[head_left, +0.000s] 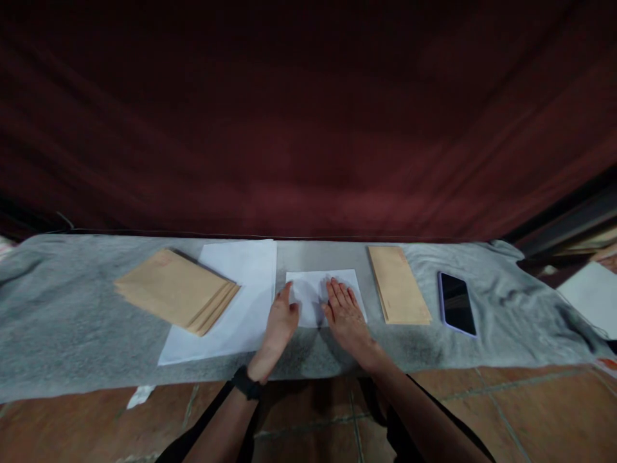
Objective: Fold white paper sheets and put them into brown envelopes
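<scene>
We rested our right hand (346, 316) flat on the white paper (311, 297) midway between the worktop's (72, 321) long edges, left hand (281, 316) half-spread at the paper's side; light, creasable, it seemed best held by corners

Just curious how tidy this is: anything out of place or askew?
A small, irregular white scrap lies on the reddish-brown tiled floor, perhaps dropped. At left, the stack of tan paper envelopes sits slanted and fanned, partly over large white paper sheets.
</scene>
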Demonstrator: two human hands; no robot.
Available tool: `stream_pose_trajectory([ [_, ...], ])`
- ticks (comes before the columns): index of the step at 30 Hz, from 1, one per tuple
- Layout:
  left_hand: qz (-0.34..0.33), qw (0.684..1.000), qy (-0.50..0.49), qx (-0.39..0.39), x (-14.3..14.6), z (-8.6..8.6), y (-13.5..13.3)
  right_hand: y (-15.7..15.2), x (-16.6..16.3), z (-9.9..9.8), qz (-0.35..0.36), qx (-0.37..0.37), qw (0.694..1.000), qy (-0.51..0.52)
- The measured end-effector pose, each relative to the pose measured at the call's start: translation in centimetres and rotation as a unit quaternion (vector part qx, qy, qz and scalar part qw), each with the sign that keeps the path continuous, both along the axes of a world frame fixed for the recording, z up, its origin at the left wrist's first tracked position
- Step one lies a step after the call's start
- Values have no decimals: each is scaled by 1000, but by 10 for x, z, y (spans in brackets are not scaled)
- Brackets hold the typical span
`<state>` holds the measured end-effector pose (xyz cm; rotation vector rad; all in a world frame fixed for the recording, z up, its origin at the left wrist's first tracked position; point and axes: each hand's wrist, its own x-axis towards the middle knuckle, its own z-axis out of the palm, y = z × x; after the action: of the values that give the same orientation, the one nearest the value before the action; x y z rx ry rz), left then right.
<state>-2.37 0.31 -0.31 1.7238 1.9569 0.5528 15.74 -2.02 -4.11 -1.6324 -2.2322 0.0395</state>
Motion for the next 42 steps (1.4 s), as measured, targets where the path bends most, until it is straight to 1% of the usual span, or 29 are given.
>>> stream_pose_trajectory([
  [2, 6, 999, 43, 12, 1, 4, -10, -1, -4, -1, 12, -5, 1000, 7],
  [3, 10, 996, 79, 32, 2, 7, -15, -1, -5, -2, 16, -7, 1000, 9],
  [5, 6, 984, 149, 98, 7, 9, -22, -1, -8, -4, 18, -9, 1000, 12],
  [6, -10, 977, 167, 134, 11, 9, -24, -1, -8, -5, 18, -11, 1000, 10],
  [8, -67, 968, 164, 180, 22, 3, -22, 1, -8, -6, 18, -15, 1000, 1],
  [10, -135, 965, 139, 176, 34, -7, -17, 4, -8, -6, 20, -21, 999, -22],
  [11, -154, 965, 131, 166, 40, -13, -14, 6, -7, -6, 20, -23, 999, -36],
  [13, -166, 966, 122, 155, 48, -23, -9, 9, -6, -6, 16, -23, 998, -60],
  [16, -159, 966, 132, 154, 50, -30, -4, 13, -4, -8, 7, -11, 998, -62],
  [20, -144, 965, 157, 154, 38, -31, -3, 17, 7, -11, -12, 13, 999, -45],
  [26, -86, 971, 158, 156, 20, -37, -1, 19, 29, -10, -63, 24, 996, -50],
  [29, -66, 972, 165, 154, 15, -37, -2, 17, 36, -12, -83, 33, 995, -48],
  [32, -65, 972, 166, 151, 10, -32, -4, 15, 41, -13, -106, 48, 992, -38],
  [34, -63, 975, 147, 151, 7, -30, -3, 12, 42, -12, -116, 54, 991, -35],
  [36, -47, 981, 107, 155, 3, -28, -1, 6, 40, -8, -103, 48, 993, -34],
  [38, -16, 986, 43, 158, -2, -28, 3, -3, 34, -3, -62, 27, 997, -32],
  [40, 15, 987, -48, 151, -6, -27, 8, -14, 25, 2, -3, 1, 1000, -27],
  [42, 29, 977, -159, 139, -10, -24, 12, -26, 13, 7, 53, -21, 998, -19],
])
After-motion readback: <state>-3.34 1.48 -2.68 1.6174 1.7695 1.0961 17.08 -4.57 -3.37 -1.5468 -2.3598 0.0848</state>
